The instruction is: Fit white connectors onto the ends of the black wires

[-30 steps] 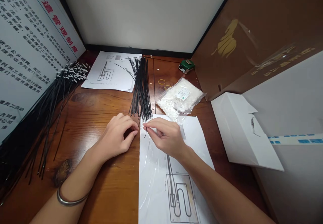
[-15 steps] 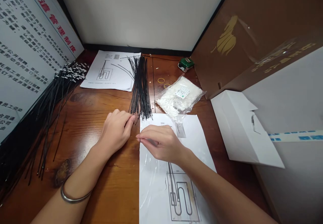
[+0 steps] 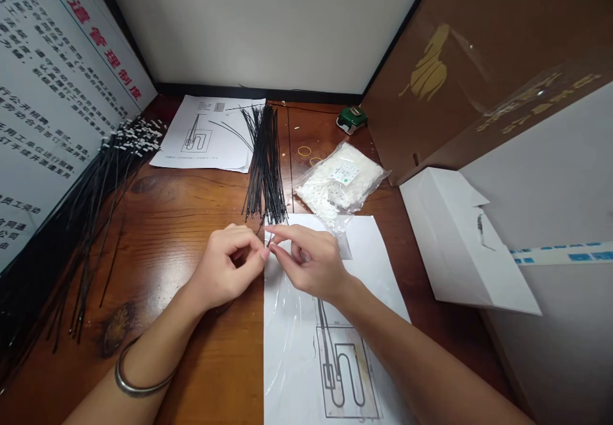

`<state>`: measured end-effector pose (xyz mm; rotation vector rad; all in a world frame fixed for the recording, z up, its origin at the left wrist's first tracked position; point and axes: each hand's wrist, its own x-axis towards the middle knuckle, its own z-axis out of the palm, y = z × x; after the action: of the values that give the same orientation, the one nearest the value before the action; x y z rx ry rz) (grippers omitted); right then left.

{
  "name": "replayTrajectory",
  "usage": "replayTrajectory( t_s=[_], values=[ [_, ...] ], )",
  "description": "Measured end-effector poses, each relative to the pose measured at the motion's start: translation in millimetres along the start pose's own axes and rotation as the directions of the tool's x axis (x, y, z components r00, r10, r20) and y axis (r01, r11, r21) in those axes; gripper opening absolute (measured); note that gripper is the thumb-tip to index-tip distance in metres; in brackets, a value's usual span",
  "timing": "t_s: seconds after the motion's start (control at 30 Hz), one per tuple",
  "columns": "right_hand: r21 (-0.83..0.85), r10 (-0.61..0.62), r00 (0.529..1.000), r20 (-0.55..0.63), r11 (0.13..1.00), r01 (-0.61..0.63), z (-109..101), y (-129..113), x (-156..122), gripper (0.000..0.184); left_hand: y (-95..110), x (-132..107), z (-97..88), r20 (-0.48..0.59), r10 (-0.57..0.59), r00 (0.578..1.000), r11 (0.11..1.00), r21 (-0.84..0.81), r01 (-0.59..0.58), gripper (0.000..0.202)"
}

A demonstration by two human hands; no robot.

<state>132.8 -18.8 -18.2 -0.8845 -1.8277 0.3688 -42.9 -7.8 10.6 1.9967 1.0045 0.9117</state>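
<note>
My left hand (image 3: 232, 262) pinches a thin black wire (image 3: 269, 240) between thumb and forefinger, over the left edge of a printed drawing sheet (image 3: 292, 361). My right hand (image 3: 311, 256) meets it there, thumb and fingers closed around the same short stretch of wire, its forefinger a little raised. Most of that wire is hidden by the fingers. Just beyond the hands lies a bundle of black wires (image 3: 265, 163), their near ends close to the sheet's top edge. To its right is a clear bag of small white parts (image 3: 342, 179).
At the left, a pile of black wires with white ends (image 3: 129, 141) leans by a printed board (image 3: 43, 87). Another drawing sheet (image 3: 175, 150) lies at the back. A green tape measure (image 3: 352, 120) sits at the back right, near a brown carton (image 3: 479, 48) and a white folded box (image 3: 460, 240).
My left hand has moved right and slightly toward me, and my right fingertips have risen slightly away from me. The hands now meet at the wire, where before there was a gap.
</note>
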Motion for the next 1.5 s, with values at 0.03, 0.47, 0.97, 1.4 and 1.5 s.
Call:
replayTrajectory(
  t_s=[0.03, 0.47, 0.97, 1.4, 1.5],
  values=[
    [-0.003, -0.013, 1.0, 0.004, 1.0, 0.013, 0.0, 0.2, 0.4, 0.02, 0.5, -0.5, 0.0, 0.043, 0.038, 0.998, 0.999, -0.014, -0.038, 0.024],
    [0.112, -0.262, 0.953, 0.152, 0.963, 0.247, 6.8, -23.1, -0.1, 0.018, -4.6, 2.4, 7.5, -0.06, -0.428, 0.902, 0.857, -0.342, 0.385, 0.027],
    [-0.018, 0.089, 0.996, -0.014, 0.996, -0.089, 0.4, -5.8, 0.2, 0.015, 1.3, -2.8, -10.3, 0.141, -0.1, 0.985, 0.992, -0.066, 0.111, 0.012],
    [0.108, -0.129, 0.991, 0.048, 0.987, 0.123, 1.3, -13.1, 0.0, 0.02, -19.6, 4.4, -15.5, 0.153, -0.011, 0.988, 0.804, 0.589, -0.082, 0.02],
    [0.116, -0.175, 0.978, 0.118, 0.98, 0.161, 3.5, -16.4, -0.6, 0.02, -19.5, 4.0, -9.1, 0.09, -0.026, 0.996, 0.782, 0.623, -0.036, 0.022]
  ],
)
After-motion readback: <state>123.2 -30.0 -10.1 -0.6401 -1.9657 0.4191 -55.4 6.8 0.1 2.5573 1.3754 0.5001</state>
